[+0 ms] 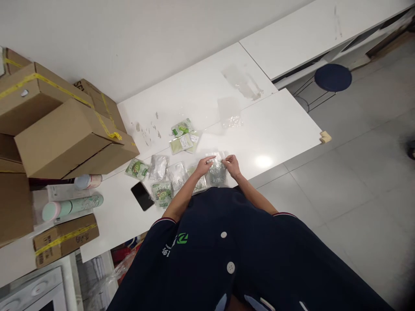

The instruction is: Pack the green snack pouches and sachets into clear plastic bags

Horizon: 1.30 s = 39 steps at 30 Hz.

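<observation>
My left hand [205, 164] and my right hand [231, 164] both pinch the top edge of a clear plastic bag [218, 171] with green contents, just above the near edge of the white table [275, 129]. The bag hangs between the two hands. Several small green and silvery packets [161, 172] lie on the table to the left of my hands. Two more green packets [182, 137] rest farther back.
A black phone [142, 195] lies left of the packets. Stacked cardboard boxes [61, 134] fill the left side, with a pale green bottle [73, 206] below them. An empty clear bag [231, 113] lies farther back. A blue stool [333, 77] stands on the grey floor at right.
</observation>
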{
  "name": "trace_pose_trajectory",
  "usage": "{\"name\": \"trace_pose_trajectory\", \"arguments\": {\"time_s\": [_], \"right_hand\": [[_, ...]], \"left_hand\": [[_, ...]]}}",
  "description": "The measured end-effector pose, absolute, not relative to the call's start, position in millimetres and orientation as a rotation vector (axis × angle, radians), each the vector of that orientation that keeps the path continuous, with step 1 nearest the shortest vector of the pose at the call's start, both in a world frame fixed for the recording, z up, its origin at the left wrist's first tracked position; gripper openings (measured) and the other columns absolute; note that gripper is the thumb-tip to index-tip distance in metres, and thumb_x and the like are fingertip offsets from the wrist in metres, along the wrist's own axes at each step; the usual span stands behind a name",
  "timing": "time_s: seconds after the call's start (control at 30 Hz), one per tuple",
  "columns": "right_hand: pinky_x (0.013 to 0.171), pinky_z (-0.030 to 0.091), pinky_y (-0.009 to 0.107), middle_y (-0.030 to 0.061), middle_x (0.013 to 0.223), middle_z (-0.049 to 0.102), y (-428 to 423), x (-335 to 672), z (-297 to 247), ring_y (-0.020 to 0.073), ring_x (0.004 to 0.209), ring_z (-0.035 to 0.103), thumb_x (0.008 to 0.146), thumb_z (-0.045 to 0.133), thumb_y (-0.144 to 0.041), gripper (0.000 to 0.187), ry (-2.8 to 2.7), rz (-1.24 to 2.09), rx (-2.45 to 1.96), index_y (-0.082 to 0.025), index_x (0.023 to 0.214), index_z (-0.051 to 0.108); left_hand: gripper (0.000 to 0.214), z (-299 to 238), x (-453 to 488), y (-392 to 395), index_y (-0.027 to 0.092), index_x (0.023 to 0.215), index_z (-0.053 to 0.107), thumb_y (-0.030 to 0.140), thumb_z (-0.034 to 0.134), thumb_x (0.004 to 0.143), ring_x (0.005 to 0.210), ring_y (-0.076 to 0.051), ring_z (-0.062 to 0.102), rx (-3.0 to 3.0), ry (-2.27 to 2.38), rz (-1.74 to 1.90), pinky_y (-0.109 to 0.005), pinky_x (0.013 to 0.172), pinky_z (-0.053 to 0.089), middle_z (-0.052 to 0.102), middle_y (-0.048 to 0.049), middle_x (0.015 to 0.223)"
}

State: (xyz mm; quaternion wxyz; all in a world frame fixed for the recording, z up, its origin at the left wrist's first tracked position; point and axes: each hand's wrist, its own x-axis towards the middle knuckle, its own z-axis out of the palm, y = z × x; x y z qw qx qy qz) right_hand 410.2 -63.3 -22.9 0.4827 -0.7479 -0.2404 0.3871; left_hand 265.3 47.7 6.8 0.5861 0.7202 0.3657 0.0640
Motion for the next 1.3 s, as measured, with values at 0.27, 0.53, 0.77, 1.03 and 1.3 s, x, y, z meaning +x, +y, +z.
{"name": "trace_pose_trajectory", "arguments": {"time_s": [0.27, 0.53, 0.77, 1.03, 1.3], "right_hand": [[0.071, 0.05, 0.032, 0.0028, 0.095, 0.065, -67, 411, -13, 0.014, 0.07, 0.056, 0.074, 0.059, -0.032, 0.051, -0.904, 1.191, -1.721, -0.02, 0.124, 0.059], [0.07, 0.046, 0.029, 0.0008, 0.065, 0.061, -69, 412, -14, 0.0181, 0.073, 0.058, 0.07, 0.063, -0.034, 0.018, -1.11, 1.3, -1.908, -0.017, 0.065, 0.065], [0.063, 0.045, 0.027, -0.0013, 0.069, 0.059, -59, 385, -29, 0.0154, 0.068, 0.055, 0.072, 0.056, -0.046, 0.028, -0.8, 1.218, -1.827, -0.019, 0.079, 0.056], [0.079, 0.047, 0.032, 0.0123, 0.101, 0.067, -10, 396, -28, 0.0233, 0.094, 0.06, 0.085, 0.048, -0.033, 0.028, -1.059, 0.946, -2.412, -0.015, 0.104, 0.058], [0.086, 0.044, 0.039, 0.0182, 0.111, 0.064, -25, 386, -18, 0.0296, 0.106, 0.055, 0.087, 0.048, -0.017, 0.023, -1.719, 0.806, -2.504, -0.017, 0.105, 0.063]], "left_hand": [[0.063, -9, 248, 45, 0.017, 0.134, 0.055, 0.023, 0.07, 0.073, 0.118, -0.024, 0.056, 1.6, 0.844, 0.102, -0.032, 0.096, 0.046, 0.054, -0.009, 0.139], [0.026, -6, 231, 29, 0.015, 0.091, 0.072, 0.037, 0.063, 0.079, 0.097, -0.023, 0.061, 1.945, 0.938, -0.148, -0.033, 0.089, 0.047, 0.07, -0.0057, 0.095], [0.028, 0, 228, 31, 0.017, 0.085, 0.065, 0.038, 0.048, 0.09, 0.085, -0.019, 0.059, 2.082, 1.037, -0.137, -0.03, 0.081, 0.045, 0.066, -0.0052, 0.086], [0.032, -4, 252, 44, 0.02, 0.118, 0.059, 0.034, 0.052, 0.091, 0.116, -0.027, 0.048, 2.26, 1.211, -0.202, -0.038, 0.094, 0.039, 0.058, -0.0103, 0.124], [0.027, -9, 244, 18, 0.022, 0.116, 0.06, 0.028, 0.053, 0.09, 0.116, -0.029, 0.044, 2.526, 1.06, -0.342, -0.044, 0.097, 0.034, 0.056, -0.0128, 0.12]]}}
